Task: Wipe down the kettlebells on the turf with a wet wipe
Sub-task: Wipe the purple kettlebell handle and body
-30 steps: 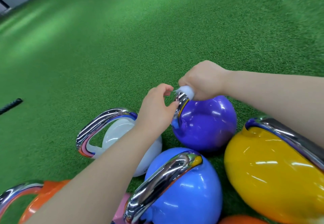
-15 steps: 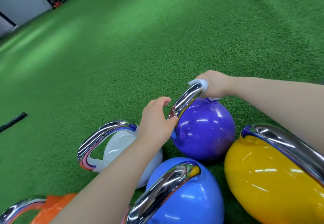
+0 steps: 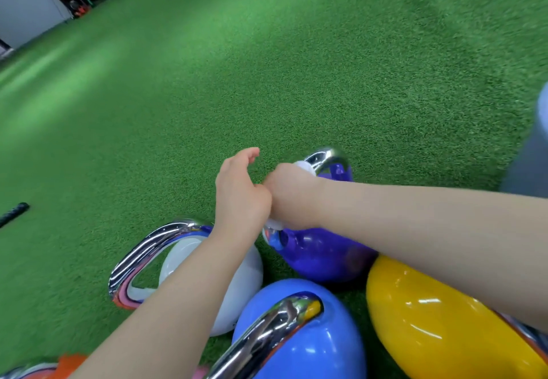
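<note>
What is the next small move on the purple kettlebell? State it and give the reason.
Probably slide the right hand and its wet wipe up along the chrome handle of the purple kettlebell: the handle's top lies bare beyond the wipe.

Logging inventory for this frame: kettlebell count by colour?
Purple kettlebell: 1
Blue kettlebell: 1
Yellow kettlebell: 1
White kettlebell: 1
Orange kettlebell, mostly cut off by the frame edge: 1
Total: 5
</note>
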Demonstrator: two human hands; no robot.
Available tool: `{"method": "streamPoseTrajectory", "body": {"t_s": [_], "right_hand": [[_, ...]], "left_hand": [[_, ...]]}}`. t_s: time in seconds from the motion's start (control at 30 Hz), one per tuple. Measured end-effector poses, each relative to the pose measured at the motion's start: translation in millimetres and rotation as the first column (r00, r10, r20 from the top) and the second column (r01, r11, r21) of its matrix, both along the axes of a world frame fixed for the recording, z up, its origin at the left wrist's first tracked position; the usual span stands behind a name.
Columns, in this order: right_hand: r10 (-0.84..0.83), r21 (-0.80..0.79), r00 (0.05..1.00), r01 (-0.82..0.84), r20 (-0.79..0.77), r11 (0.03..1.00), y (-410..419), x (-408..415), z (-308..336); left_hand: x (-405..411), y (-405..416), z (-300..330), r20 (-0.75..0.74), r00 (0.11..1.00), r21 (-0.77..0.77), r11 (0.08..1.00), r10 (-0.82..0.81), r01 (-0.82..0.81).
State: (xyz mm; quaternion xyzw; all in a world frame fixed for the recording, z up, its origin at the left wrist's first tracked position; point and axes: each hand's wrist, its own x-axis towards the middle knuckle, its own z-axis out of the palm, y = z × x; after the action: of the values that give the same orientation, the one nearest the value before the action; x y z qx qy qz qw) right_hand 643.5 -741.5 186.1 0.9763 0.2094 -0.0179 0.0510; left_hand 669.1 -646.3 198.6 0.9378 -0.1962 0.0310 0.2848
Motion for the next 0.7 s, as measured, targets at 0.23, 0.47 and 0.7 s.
{"method": "streamPoseTrajectory", "body": {"t_s": [0.23,0.47,0.7], "right_hand": [[-0.049,0.09,0.995,0.058,-0.092,0.994,-40.1,17.2,-1.7],[-0.155,0.553,0.896,0.385,-0.417,0.739,-106.6,30.5,-41.6],[-0.281,0.592,0.858,0.504,-0.431,0.63,-112.7,24.1,-66.4]], "left_hand": [[6.2,-15.0,-5.5,0.015,1.0,-0.032,0.999,-0.024,0.025],[5.8,-16.7,1.0,-0.127,0.983,0.07,0.988,-0.13,0.14],[5.2,-25.4,7.4,-0.089,0.982,0.21,0.961,-0.165,0.181]]}}
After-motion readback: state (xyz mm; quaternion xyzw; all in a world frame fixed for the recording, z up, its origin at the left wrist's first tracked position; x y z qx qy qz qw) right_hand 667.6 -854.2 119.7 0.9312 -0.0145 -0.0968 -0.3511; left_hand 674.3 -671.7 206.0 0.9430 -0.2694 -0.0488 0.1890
